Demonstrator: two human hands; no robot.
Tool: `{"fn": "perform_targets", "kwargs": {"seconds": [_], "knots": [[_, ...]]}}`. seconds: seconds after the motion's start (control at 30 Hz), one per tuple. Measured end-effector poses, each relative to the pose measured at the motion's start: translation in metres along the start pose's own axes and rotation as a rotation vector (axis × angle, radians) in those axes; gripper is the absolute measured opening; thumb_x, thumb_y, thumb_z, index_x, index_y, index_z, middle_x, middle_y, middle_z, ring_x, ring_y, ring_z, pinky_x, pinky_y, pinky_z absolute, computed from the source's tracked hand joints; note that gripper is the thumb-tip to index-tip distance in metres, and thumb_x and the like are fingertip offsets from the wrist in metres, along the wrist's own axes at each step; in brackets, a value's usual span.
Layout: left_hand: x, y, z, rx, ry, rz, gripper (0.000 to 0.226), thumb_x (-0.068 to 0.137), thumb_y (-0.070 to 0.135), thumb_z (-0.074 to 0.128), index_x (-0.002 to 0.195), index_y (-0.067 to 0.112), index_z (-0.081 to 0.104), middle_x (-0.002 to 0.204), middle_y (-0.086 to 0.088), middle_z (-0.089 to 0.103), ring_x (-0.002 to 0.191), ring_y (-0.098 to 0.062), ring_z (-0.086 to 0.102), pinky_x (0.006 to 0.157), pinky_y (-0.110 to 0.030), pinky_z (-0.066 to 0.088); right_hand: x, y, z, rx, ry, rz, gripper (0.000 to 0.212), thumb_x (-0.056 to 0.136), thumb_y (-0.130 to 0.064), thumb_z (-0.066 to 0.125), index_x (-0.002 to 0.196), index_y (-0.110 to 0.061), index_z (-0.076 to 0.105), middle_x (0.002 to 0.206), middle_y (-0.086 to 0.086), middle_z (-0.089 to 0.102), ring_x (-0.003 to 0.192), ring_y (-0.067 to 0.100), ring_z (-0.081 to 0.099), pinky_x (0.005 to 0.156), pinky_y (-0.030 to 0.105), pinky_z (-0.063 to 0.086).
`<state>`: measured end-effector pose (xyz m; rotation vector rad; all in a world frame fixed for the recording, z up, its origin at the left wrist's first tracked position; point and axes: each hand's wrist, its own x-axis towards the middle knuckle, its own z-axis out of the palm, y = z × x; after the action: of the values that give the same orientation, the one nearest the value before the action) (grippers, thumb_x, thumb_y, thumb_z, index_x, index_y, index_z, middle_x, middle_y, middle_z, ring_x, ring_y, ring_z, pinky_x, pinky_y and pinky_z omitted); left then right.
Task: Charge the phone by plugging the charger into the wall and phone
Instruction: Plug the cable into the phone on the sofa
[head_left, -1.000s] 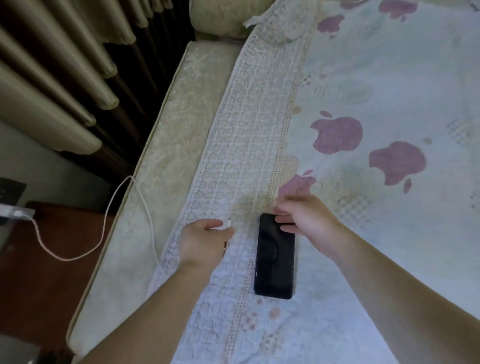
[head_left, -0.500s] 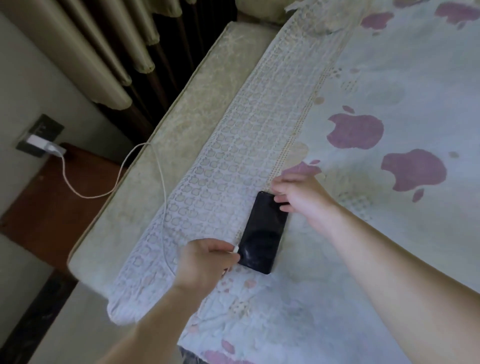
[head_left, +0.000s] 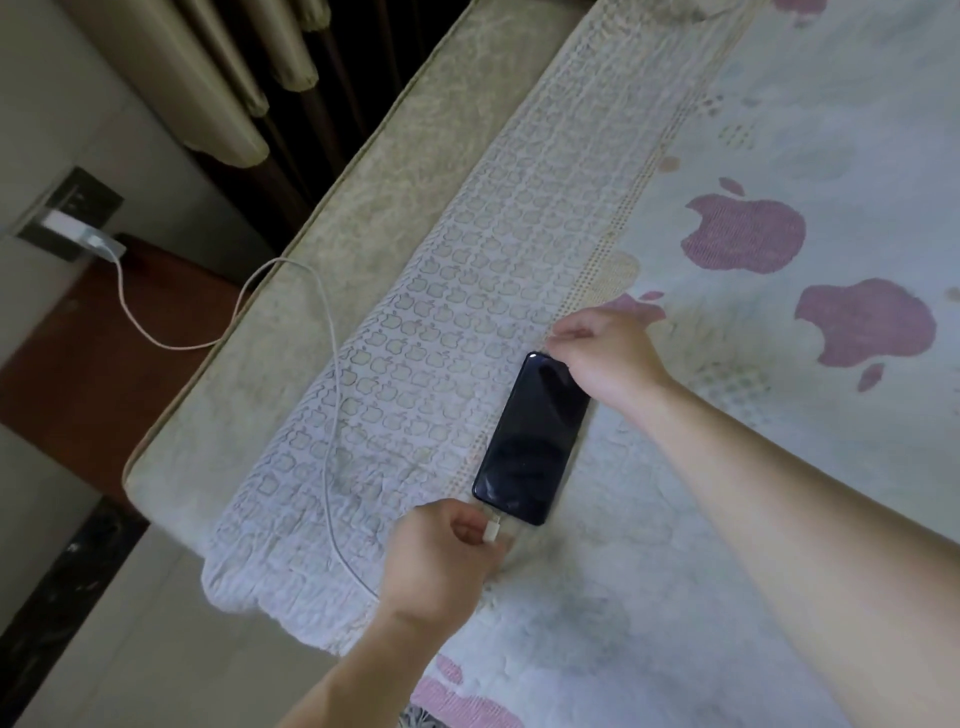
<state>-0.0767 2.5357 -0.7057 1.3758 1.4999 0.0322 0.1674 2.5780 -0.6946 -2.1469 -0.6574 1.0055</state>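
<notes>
A black phone (head_left: 532, 436) lies screen-up on the bed's patterned sheet. My right hand (head_left: 608, 353) presses on its far top end, fingers bent over the edge. My left hand (head_left: 441, 556) pinches the white cable plug (head_left: 492, 530) right at the phone's near bottom edge; whether the plug is seated I cannot tell. The white cable (head_left: 332, 415) runs from my left hand across the sheet and off the mattress to a white charger (head_left: 78, 231) plugged into a dark wall socket (head_left: 72, 208) at the left.
The mattress edge (head_left: 291, 322) drops off to the left, beside a brown bedside table (head_left: 104, 332). Beige curtains (head_left: 218, 88) hang at the top left. The apple-print sheet (head_left: 779, 234) covers the bed to the right.
My left hand has carried the plug from beside the phone's side down to its bottom edge. The view has shifted, showing the wall socket more fully. My right hand stays on the phone's top.
</notes>
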Motion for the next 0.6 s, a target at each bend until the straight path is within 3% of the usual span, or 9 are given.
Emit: {"fn": "perform_targets", "kwargs": {"seconds": [0.1,0.27,0.43,0.6], "knots": [[0.001,-0.006,0.007,0.008,0.005,-0.003,0.015,0.071,0.025,0.087,0.074,0.024,0.073,0.058,0.013,0.070,0.046,0.000,0.061,0.045,-0.018,0.047,0.005,0.004,0.005,-0.071,-0.017,-0.023,0.026,0.085,-0.029,0.072,0.110,-0.022,0.069,0.093,-0.015,0.065,0.103,0.012,0.063,0.086,0.020,0.046],[-0.001,-0.009,0.010,0.050,0.024,0.012,0.014,0.073,0.027,0.084,0.069,0.027,0.071,0.059,0.014,0.070,0.048,-0.004,0.062,0.047,-0.029,0.055,0.010,0.006,0.014,-0.271,-0.081,-0.016,0.040,0.083,-0.032,0.068,0.122,-0.027,0.066,0.124,0.003,0.066,0.125,0.023,0.053,0.100,0.033,0.048],[-0.003,-0.005,0.011,0.092,0.041,0.026,0.016,0.074,0.028,0.082,0.066,0.030,0.068,0.060,0.017,0.068,0.044,-0.004,0.058,0.046,-0.028,0.052,0.010,-0.002,0.015,-0.400,-0.142,-0.049,0.033,0.086,-0.032,0.063,0.119,-0.034,0.067,0.128,-0.004,0.066,0.119,0.017,0.057,0.083,0.022,0.040],[-0.006,-0.001,0.012,0.134,0.049,0.054,0.021,0.076,0.022,0.079,0.064,0.031,0.065,0.065,0.019,0.067,0.044,-0.005,0.057,0.044,-0.028,0.050,0.012,-0.004,0.014,-0.464,-0.200,-0.055,0.032,0.087,-0.031,0.062,0.118,-0.036,0.068,0.133,-0.005,0.064,0.124,0.017,0.055,0.088,0.023,0.038]]}}
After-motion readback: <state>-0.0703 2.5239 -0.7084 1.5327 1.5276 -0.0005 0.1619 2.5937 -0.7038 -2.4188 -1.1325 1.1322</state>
